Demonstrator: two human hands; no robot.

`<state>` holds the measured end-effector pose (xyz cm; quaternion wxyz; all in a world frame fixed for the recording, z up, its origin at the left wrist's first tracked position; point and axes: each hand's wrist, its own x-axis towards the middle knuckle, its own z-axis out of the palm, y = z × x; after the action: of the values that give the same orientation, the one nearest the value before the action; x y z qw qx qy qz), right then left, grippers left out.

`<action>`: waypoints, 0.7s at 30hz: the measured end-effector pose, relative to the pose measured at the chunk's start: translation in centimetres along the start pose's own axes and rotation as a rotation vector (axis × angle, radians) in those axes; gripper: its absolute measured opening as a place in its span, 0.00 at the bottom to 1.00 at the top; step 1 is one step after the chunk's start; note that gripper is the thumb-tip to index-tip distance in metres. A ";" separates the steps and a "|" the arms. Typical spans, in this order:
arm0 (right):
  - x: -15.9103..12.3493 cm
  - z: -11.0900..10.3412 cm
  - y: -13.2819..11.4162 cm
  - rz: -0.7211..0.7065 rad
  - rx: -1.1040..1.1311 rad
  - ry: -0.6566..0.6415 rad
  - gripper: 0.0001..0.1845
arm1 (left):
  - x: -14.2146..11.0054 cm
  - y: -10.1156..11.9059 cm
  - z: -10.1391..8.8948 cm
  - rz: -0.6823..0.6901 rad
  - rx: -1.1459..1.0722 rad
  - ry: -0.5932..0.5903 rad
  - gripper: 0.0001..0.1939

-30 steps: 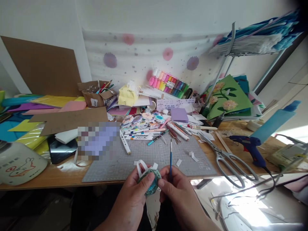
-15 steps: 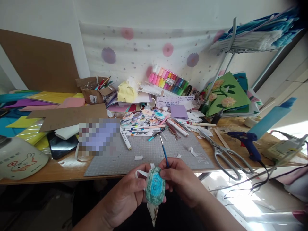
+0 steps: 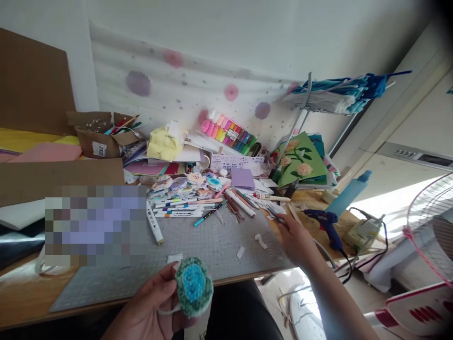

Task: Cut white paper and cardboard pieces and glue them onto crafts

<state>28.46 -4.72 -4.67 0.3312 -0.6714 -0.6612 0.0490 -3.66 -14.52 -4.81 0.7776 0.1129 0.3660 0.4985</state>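
Observation:
My left hand (image 3: 161, 297), near the table's front edge, is closed on a rounded, rough-textured green piece (image 3: 204, 297) with a bright blue centre. A thin white strip (image 3: 169, 311) curves out beside it, and a pale flat part hangs below. Out over the right side of the cutting mat (image 3: 222, 252), my right hand (image 3: 292, 233) has its fingers drawn together around something I cannot make out. The large scissors (image 3: 324, 251) lie partly hidden behind that hand and forearm. No paintbrush can be made out.
Several markers (image 3: 189, 202) and painted paper cut-outs (image 3: 177, 185) lie across the mat's back. White paper scraps (image 3: 261, 241) are scattered on it. To the right are a blue glue gun (image 3: 323, 219), a spray bottle (image 3: 348, 193), cables and a fan (image 3: 433, 226).
My right hand has left the green piece and reached forward and right to the scissors area. My left hand alone holds the piece, now turned. The view has shifted right.

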 end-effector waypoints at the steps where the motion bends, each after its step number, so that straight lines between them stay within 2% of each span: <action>1: 0.5 -0.1 1.1 -0.006 -0.053 0.026 0.16 | 0.1 0.1 -0.2 0.021 -0.005 0.017 0.11; 4: 0.6 0.3 2.0 -0.055 -0.126 0.078 0.17 | 0.2 0.6 -0.6 0.080 -0.006 0.023 0.10; 7: -0.9 1.0 0.1 -0.158 -0.130 0.093 0.16 | 0.0 1.0 -0.9 0.136 0.005 0.021 0.08; 12: -3.1 1.6 -4.4 -0.503 -0.045 -0.215 0.14 | -0.3 1.3 -1.0 0.242 0.047 0.023 0.13; 17: -3.5 1.9 -6.2 -0.519 -0.144 -0.345 0.12 | -0.6 2.6 -1.0 0.325 0.070 -0.008 0.21; 21: -3.5 2.2 -6.0 -0.525 -0.156 -0.328 0.07 | -1.1 3.7 -1.4 0.422 0.071 0.041 0.19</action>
<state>21.75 -7.69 -4.62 0.1693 -0.4841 -0.8583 0.0185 -7.40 -13.97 -3.33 0.6440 0.2044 0.3674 0.6391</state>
